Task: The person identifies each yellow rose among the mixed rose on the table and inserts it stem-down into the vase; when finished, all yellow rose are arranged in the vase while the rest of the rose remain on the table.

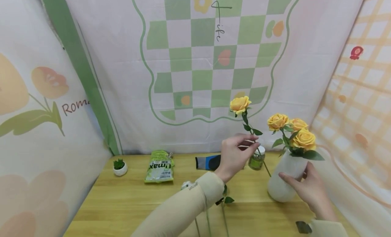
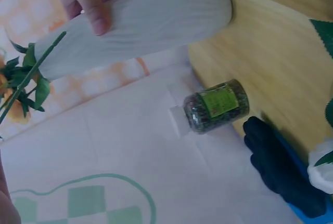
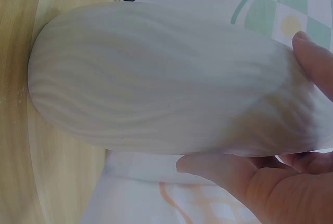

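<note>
My left hand (image 1: 236, 155) pinches the stem of a yellow rose (image 1: 240, 105), its bloom up and its stem slanting down to the right toward the vase. A white ribbed vase (image 1: 285, 177) stands on the table at the right, tilted slightly, with several yellow roses (image 1: 303, 139) in its mouth. My right hand (image 1: 314, 189) grips the vase around its side; in the right wrist view its thumb and fingers (image 3: 223, 174) lie against the wall of the vase (image 3: 145, 78). In the left wrist view the held stem's cut end (image 2: 63, 34) shows beside the vase, apart from the table.
Behind the left hand stand a jar (image 1: 256, 159) with a white lid and a blue-black glove-like item (image 1: 210, 162). Farther left are a green Umax packet (image 1: 159, 170) and a small potted plant (image 1: 120, 167). Loose flower stems (image 1: 224, 216) and a white bloom (image 1: 187, 185) lie in front.
</note>
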A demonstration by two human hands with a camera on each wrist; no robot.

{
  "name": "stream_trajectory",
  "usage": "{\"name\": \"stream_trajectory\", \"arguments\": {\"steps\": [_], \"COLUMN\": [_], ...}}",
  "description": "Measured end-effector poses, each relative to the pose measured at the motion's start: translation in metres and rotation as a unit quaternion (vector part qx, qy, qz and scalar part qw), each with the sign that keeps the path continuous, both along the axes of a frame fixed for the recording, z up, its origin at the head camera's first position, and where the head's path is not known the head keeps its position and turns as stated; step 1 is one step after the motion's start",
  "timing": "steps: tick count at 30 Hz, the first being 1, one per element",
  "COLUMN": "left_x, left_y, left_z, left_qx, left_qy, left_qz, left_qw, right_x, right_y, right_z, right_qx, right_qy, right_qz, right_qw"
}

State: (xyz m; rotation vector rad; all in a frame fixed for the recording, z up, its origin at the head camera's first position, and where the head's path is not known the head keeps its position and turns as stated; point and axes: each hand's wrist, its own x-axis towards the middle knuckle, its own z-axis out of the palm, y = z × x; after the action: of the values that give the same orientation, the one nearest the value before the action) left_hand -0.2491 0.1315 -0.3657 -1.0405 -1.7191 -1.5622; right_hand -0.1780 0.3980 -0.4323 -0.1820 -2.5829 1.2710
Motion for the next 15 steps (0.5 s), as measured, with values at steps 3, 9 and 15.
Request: {"name": "stream_trajectory", "arguments": {"steps": [3, 9, 15], "left_x": [0.001, 0.005, 0.009], "left_y": [0.004, 0.010, 0.015], "left_z": [0.010, 0.029, 0.046], "left_qx": [0.013, 0.028, 0.027], "left_qy": [0.036, 0.081, 0.107], "left_qz": [-0.008, -0.023, -0.018], "left_qw": [0.9992, 0.9961, 0.9937], "right_x": [0.000, 0.001, 0.001], "right_y": [-0.001, -0.002, -0.002], "right_z": [0.000, -0.001, -0.003], "right_qx": [0.001, -0.002, 0.002], "right_qy": [0.005, 0.023, 0.030], "right_qz": [0.000, -0.004, -0.007], "right_qw": [1.0000, 0.9997, 0.9995]}}
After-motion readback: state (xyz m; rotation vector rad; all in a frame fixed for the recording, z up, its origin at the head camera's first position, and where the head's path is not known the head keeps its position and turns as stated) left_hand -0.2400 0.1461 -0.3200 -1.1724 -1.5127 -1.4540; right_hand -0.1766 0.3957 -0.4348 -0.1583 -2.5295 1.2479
